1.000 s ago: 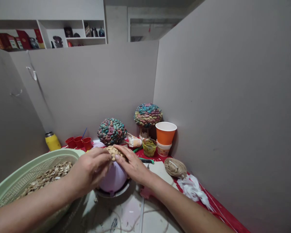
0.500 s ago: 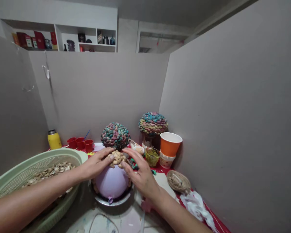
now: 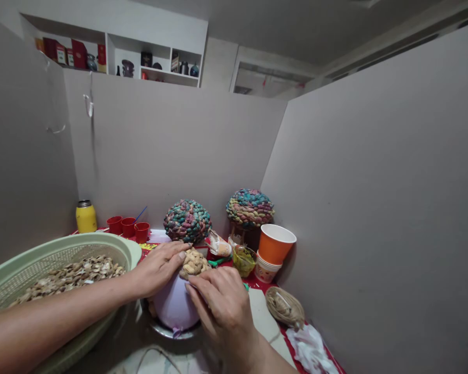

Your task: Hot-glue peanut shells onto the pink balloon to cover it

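A lilac balloon (image 3: 175, 304) sits knot toward me in a round metal bowl (image 3: 175, 333). On its top is a patch of tan nutshells (image 3: 194, 262), which look like peanut shells. My left hand (image 3: 164, 266) rests along the left side of the balloon and patch, its fingers stretched out. At the patch's lower right edge, my right hand (image 3: 224, 298) has bent fingers pressed together; whatever is between the fingertips is hidden. To the left stands a green colander (image 3: 134, 249) holding many loose shells (image 3: 76, 278).
Behind stand two domes of coloured shells (image 3: 187, 221) (image 3: 250, 208), red cups (image 3: 142, 232) and a yellow bottle (image 3: 86, 216). Toward the right are an orange paper bucket (image 3: 276, 241), a bowl of yellowish stuff (image 3: 243, 261), twine (image 3: 284, 306) and a white plastic bag (image 3: 310, 349). Grey partitions enclose the table.
My right hand has moved down and inward, its spread fingers now drawn together at the patch's lower edge. The left hand stays beside the patch. The view has tilted slightly.
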Demonstrator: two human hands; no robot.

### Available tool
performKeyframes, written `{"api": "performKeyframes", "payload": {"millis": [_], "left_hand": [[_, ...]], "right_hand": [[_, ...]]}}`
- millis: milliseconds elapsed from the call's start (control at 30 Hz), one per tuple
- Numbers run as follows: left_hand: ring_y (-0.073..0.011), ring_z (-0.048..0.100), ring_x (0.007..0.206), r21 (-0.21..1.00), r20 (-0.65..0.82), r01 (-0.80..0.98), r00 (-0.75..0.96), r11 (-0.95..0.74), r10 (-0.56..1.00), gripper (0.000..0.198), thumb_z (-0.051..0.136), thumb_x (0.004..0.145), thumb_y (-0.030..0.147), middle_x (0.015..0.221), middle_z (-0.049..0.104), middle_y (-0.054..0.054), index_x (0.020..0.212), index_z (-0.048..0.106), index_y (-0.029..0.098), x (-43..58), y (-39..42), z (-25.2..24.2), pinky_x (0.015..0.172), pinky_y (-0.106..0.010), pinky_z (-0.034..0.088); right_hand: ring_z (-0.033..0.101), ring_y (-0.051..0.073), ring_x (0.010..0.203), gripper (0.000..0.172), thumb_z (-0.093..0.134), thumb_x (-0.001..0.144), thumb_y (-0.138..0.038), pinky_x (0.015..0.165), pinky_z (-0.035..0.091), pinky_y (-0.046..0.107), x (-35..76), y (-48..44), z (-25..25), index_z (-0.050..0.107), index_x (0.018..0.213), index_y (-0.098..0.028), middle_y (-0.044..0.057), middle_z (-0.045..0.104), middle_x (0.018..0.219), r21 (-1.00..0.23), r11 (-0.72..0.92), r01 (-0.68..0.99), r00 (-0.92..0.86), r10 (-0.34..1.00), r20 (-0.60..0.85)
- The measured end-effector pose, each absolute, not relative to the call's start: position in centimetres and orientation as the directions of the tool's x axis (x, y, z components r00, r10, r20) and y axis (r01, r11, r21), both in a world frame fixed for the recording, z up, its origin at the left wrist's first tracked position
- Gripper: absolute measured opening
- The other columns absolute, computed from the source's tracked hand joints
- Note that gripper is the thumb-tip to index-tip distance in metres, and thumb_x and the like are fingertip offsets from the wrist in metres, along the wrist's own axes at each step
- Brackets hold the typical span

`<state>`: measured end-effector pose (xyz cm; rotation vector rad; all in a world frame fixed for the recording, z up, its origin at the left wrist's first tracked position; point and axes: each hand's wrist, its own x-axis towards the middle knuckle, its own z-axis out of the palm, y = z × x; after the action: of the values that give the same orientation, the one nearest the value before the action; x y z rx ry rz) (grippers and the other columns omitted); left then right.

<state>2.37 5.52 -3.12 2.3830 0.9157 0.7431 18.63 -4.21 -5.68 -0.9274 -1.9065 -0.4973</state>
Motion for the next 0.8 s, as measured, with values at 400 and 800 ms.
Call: {"api": "performKeyframes", "payload": {"millis": [400, 800], "left_hand": [[-0.0243, 0.048, 0.129, 0.539, 0.361, 0.475, 0.616, -0.696, 0.700, 0.050, 0.033, 0.097, 0.040, 0.138, 0.058, -0.011, 0.133, 0.057, 0.016, 2.61, 5.45, -3.79, 0.111, -0.043, 0.033], [-0.0246, 0.049, 0.129, 0.522, 0.364, 0.488, 0.614, -0.699, 0.700, 0.050, 0.033, 0.096, 0.038, 0.137, 0.059, -0.012, 0.132, 0.058, 0.014, 2.69, 4.91, -3.61, 0.111, -0.043, 0.034]], "right_hand": [[0.053, 0.021, 0.075, 0.009, 0.052, 0.097, -0.016, 0.070, 0.033, 0.034, 18.45, -3.68, -6.23, 0.061, 0.095, -0.015, 0.006, 0.063, 0.083, -0.067, 0.598, 0.799, -0.263, 0.447, 0.855], [0.053, 0.020, 0.073, 0.015, 0.049, 0.098, -0.015, 0.068, 0.032, 0.034, 18.27, -3.64, -6.13, 0.061, 0.089, -0.016, 0.006, 0.063, 0.080, -0.063, 0.585, 0.808, -0.271, 0.465, 0.843]]}}
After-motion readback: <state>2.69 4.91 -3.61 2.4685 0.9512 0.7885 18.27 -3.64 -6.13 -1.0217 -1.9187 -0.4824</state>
